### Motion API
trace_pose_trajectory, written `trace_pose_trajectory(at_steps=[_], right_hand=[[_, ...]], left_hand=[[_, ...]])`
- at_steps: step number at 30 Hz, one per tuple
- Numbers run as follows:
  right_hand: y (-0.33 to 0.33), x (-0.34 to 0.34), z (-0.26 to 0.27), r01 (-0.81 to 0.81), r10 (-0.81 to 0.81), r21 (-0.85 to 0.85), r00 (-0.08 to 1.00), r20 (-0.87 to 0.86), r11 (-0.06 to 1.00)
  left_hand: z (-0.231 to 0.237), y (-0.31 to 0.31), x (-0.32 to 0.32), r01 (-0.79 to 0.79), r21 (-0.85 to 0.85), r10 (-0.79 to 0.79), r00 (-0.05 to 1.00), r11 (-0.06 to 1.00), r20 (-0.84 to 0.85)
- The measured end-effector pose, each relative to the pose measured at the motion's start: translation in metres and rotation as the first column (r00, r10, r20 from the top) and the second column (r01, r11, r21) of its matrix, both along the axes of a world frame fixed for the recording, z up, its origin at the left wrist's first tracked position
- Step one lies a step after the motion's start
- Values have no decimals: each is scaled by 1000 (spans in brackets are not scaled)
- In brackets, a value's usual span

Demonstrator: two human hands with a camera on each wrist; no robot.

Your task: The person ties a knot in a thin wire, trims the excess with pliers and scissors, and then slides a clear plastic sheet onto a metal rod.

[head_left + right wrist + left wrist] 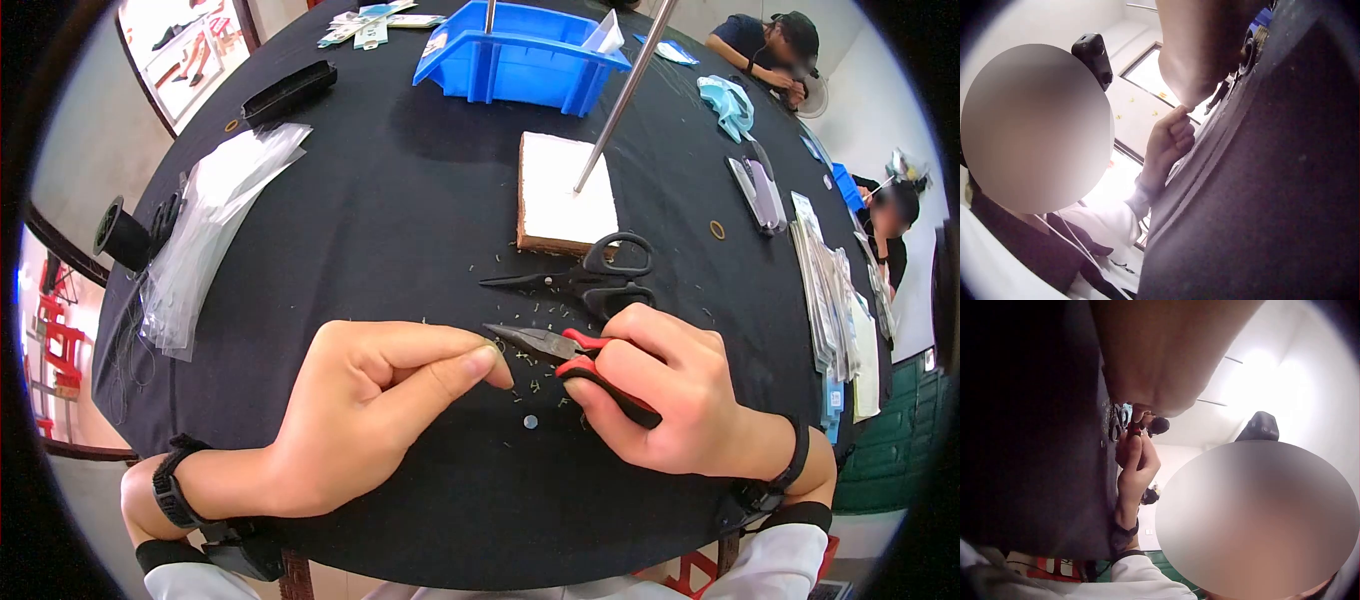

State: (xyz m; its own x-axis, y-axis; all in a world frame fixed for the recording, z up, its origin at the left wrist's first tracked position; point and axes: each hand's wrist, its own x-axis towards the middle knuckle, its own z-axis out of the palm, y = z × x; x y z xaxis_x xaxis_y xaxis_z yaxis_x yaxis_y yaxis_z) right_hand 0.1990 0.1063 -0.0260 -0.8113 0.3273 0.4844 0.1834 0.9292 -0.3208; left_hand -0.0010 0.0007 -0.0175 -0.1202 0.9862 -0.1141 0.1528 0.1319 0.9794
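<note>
My left hand (390, 405) pinches a tiny wire-like piece (499, 345) between thumb and forefinger; the fingertips hide most of it. Red-handled needle-nose pliers (540, 343) are held in my right hand (670, 395), fingers curled round the grips. Their tip points left, right by the left fingertips. Many tiny metal bits (535, 385) lie scattered on the black cloth beneath, with a small clear disc (530, 422) nearer me. Just beyond the pliers lie black-handled scissors (590, 280). Both wrist views show the hands from below, with the pinched piece out of sight.
A white-topped block (560, 185) with an upright metal rod (630, 85) stands past the scissors, before a blue bin (520, 60). Plastic sleeves (225, 215) and a black spool (122, 233) lie left. At right are a stapler (758, 190) and packets (825, 290).
</note>
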Motion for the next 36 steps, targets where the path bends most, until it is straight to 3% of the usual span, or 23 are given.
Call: trace_pose_trajectory(at_steps=[2,4,8,9,12,15,18,22,23,26,27,30,32,36], right_hand=[[0,0,3,-15,11,-77,999,-48,997],[1,1,3,-32,2,-319,996,-94,947],[-2,2,3,36,-82,-717,996,-30,696],[-4,1,14,82,-78,-678,996,36,730],[-1,2,7,42,-66,-484,997,-32,874],[0,1,15,125,-166,-579,986,-17,806],[7,0,-1,81,-86,-97,995,-42,992],[-2,0,12,131,-131,15,976,175,991],[-4,-2,15,147,-150,32,979,134,989],[-5,-5,18,-88,83,-183,996,-31,979],[-6,-5,15,-202,178,-373,979,-99,905],[-7,-2,9,-281,267,-597,957,-114,751],[-10,-4,11,-255,227,-587,966,-123,769],[-11,-3,14,-227,208,-571,973,-100,789]], left_hand=[[2,0,0,15,30,-14,1000,999,-21],[2,0,0,24,55,-21,998,998,-53],[-4,2,-3,24,66,-18,995,998,-95],[-4,2,-3,23,59,-17,995,998,-97],[-6,4,-5,31,37,-27,996,999,-89],[-3,4,-4,-12,38,15,997,999,-81],[-6,4,-3,30,42,-30,1000,999,-8],[6,2,-4,240,1,-238,965,971,111],[7,3,-5,289,-7,-286,950,957,127],[7,1,-5,368,-13,-357,911,930,207],[5,1,-4,381,3,-373,905,925,204],[10,1,-5,418,-2,-415,904,909,103],[12,1,-5,432,-6,-432,902,902,16],[2,0,-6,343,154,-343,939,926,-32]])
